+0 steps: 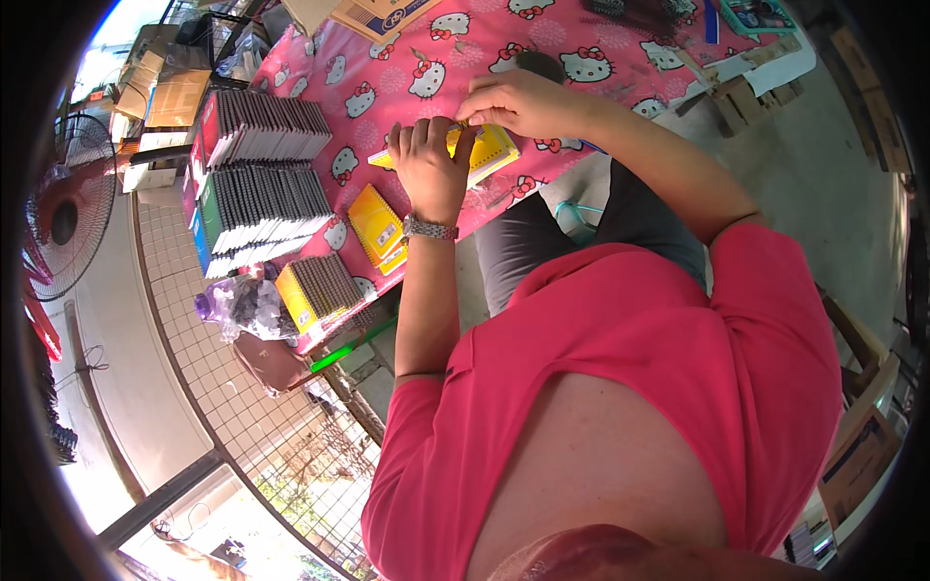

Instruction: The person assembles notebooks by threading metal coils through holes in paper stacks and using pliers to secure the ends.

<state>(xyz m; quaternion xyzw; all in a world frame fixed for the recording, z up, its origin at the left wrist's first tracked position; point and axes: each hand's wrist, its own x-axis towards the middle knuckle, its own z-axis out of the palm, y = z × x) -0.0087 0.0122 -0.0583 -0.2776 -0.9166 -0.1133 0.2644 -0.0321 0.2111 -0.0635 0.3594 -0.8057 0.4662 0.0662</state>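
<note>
A yellow spiral notebook [497, 152] lies at the table's near edge, partly covered by my hands. My left hand [431, 167], with a metal watch on the wrist, curls its fingers over the notebook's left part and grips it. From the right, my right hand [513, 103] reaches across with thumb and fingers pinched together close to the left fingertips, at the notebook's upper edge. What sits in that pinch is too small to make out. Beside my left wrist, more yellow spiral notebooks [376, 225] lie on the table, overlapping.
Tall stacks of spiral notebooks [266, 213] line the left side of the pink patterned tablecloth [387, 73]. A smaller yellow-covered stack [320, 290] stands at the near left corner, by a plastic bag [254, 305]. A dark round object [541, 66] sits beyond my right hand. A fan [68, 208] stands far left.
</note>
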